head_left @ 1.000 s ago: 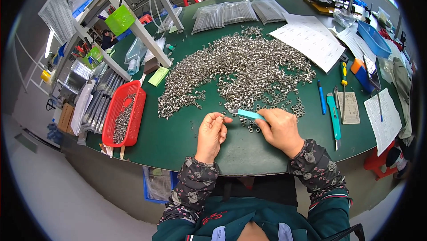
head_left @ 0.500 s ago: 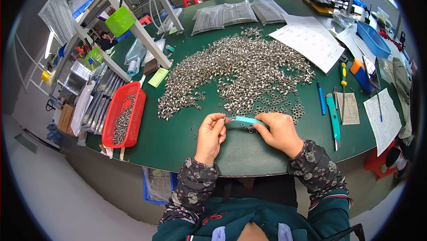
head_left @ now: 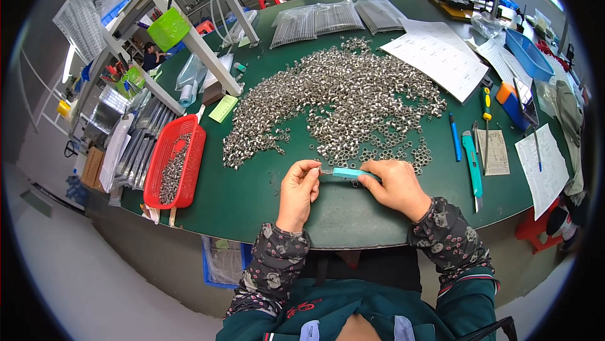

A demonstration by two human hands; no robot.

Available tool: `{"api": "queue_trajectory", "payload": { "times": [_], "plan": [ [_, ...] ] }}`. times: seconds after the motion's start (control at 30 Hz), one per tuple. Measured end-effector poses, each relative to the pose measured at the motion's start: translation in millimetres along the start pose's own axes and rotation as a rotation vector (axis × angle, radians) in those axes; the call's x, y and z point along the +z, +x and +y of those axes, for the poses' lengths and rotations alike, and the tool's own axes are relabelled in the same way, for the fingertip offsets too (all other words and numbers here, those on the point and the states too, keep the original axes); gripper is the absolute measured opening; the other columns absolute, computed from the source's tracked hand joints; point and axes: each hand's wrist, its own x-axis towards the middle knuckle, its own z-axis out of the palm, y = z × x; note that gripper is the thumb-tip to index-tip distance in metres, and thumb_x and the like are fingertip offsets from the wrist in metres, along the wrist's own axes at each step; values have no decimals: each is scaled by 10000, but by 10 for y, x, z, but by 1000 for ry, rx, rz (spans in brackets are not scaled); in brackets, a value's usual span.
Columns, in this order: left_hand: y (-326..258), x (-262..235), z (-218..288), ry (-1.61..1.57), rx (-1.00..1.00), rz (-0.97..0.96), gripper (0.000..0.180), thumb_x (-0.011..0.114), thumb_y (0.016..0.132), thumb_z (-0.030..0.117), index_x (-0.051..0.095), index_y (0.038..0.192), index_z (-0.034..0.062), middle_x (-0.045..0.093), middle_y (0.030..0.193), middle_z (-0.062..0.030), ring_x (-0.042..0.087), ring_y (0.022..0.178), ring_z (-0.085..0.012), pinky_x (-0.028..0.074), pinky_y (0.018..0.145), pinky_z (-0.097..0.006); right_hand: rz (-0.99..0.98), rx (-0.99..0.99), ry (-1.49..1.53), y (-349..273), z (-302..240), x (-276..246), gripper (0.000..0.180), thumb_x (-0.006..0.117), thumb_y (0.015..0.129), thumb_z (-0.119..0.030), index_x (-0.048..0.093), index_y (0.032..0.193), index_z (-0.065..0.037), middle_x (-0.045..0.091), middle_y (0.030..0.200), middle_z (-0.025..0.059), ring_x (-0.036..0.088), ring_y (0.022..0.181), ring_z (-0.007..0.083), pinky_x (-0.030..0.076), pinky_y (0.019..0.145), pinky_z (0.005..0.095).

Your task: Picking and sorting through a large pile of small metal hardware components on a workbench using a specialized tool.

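Note:
My right hand (head_left: 396,185) grips a turquoise-handled tool (head_left: 348,173), which looks like a small craft knife, its thin metal tip pointing left. At that tip, my left hand (head_left: 299,191) is closed in a pinch between thumb and forefinger. Whatever small piece sits there is mostly hidden by the fingers; it may be one of the metal rings. Just beyond both hands spreads a big heap of small shiny metal rings (head_left: 353,95) on the green table (head_left: 252,209). A few loose rings lie close to the right hand.
To the left stands a red basket (head_left: 195,168) partly filled with metal rings. On the right lie a blue pen (head_left: 455,138), a turquoise utility knife (head_left: 471,168) and a yellow-handled screwdriver (head_left: 486,105). Paper sheets (head_left: 436,64) and bagged rods (head_left: 315,23) lie at the back.
Both hands stay almost in place, the tool's tip still at the left fingertips. The tool has tilted or shifted very slightly; the heap looks the same.

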Motion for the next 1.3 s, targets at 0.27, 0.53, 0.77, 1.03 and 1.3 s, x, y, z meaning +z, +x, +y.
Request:
{"api": "queue_trajectory", "payload": {
  "times": [0.27, 0.53, 0.77, 1.03, 1.3],
  "plan": [
    [10, -4, 30, -13, -39, 26, 98, 508, 887, 73, 540, 966, 27, 555, 813, -39, 433, 558, -40, 327, 420, -160, 301, -200, -92, 22, -21, -6, 138, 665, 720, -137, 601, 821, -69, 557, 637, 69, 552, 576, 249, 436, 503, 350],
    [69, -8, 93, -280, -255, -162, 55, 471, 855, 83, 505, 885, 53, 545, 777, -43, 475, 578, -106, 356, 453, -212, 368, -166, -113, 45, 66, -44, 144, 651, 740, -132, 589, 848, -60, 547, 630, 68, 550, 578, 237, 427, 504, 346],
    [60, 320, 4, 1104, 297, -38, 105, 649, 724, 89, 572, 779, 44, 478, 663, -74, 489, 566, -211, 410, 537, -332, 372, -181, -130, 38, 81, -81, 142, 650, 740, -124, 588, 852, -60, 537, 618, 68, 537, 559, 238, 421, 496, 342],
    [85, 273, -73, 1112, 471, -84, 89, 609, 782, 95, 546, 808, 38, 489, 712, -63, 480, 575, -187, 406, 513, -310, 360, -184, -149, 52, 65, -89, 134, 643, 748, -160, 577, 826, -74, 523, 619, 54, 536, 564, 218, 424, 492, 332],
    [92, -30, 12, -346, -239, -145, 77, 482, 915, 124, 471, 963, 65, 510, 871, -50, 388, 588, -46, 265, 392, -144, 260, -162, -97, 12, 36, -50, 139, 652, 734, -108, 599, 850, -53, 561, 626, 80, 554, 564, 251, 430, 502, 347]
  ]
}}
